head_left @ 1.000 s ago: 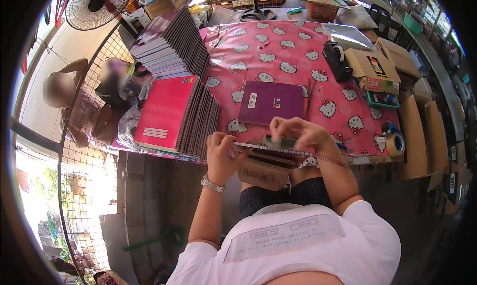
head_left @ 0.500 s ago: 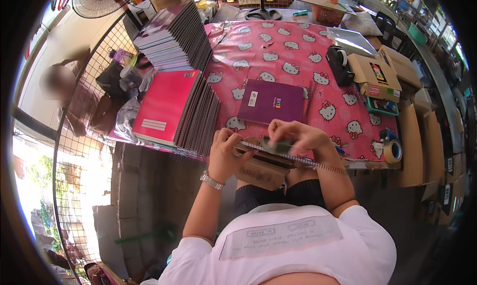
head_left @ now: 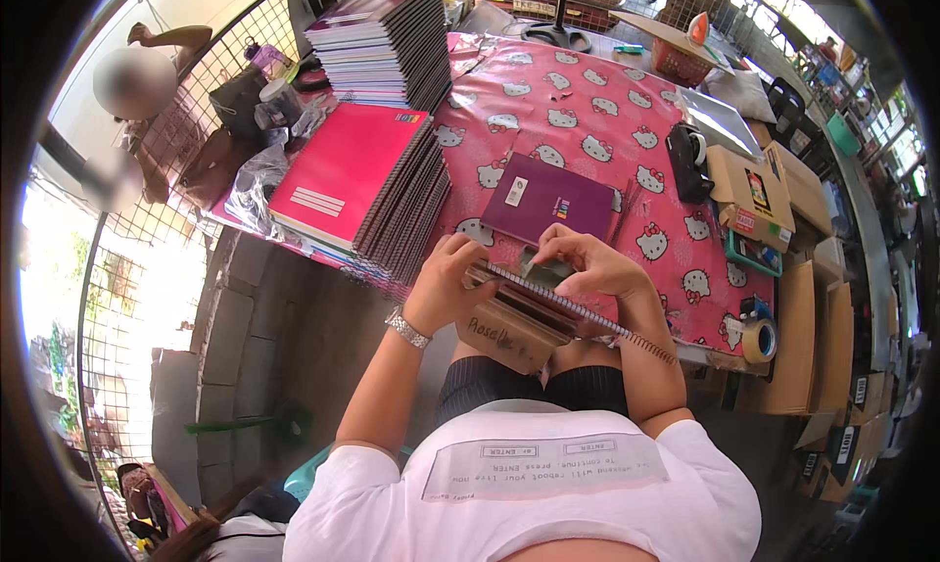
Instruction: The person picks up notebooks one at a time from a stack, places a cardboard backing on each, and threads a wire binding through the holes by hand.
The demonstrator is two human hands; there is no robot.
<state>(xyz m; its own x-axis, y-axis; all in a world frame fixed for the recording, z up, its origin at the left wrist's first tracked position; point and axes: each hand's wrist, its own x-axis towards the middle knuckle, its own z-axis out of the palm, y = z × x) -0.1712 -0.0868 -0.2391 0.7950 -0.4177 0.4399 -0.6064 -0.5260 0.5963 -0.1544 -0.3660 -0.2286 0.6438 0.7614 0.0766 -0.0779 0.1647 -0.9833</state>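
Note:
Over my lap, at the table's front edge, my left hand is closed on one end of a spiral-bound notebook, seen edge-on, together with a brown wooden holder bearing handwriting. A thin spiral coil runs along the notebook's edge and sticks out loose past its right end, across my right forearm. My right hand is bent over the far side of the coil, index finger and thumb around a small grey-green piece I cannot make out. Beyond lies a purple notebook, flat on the table.
Stacks of pink-covered and dark-covered notebooks stand at left on the pink patterned tablecloth. At right are a black tape dispenser, cardboard boxes and a tape roll. A person is behind the wire grid.
My right hand, blurred before, shows sharply now with its fingers bent at the coil. The view has shifted slightly; my left hand keeps its hold. The person behind the grid has raised an arm.

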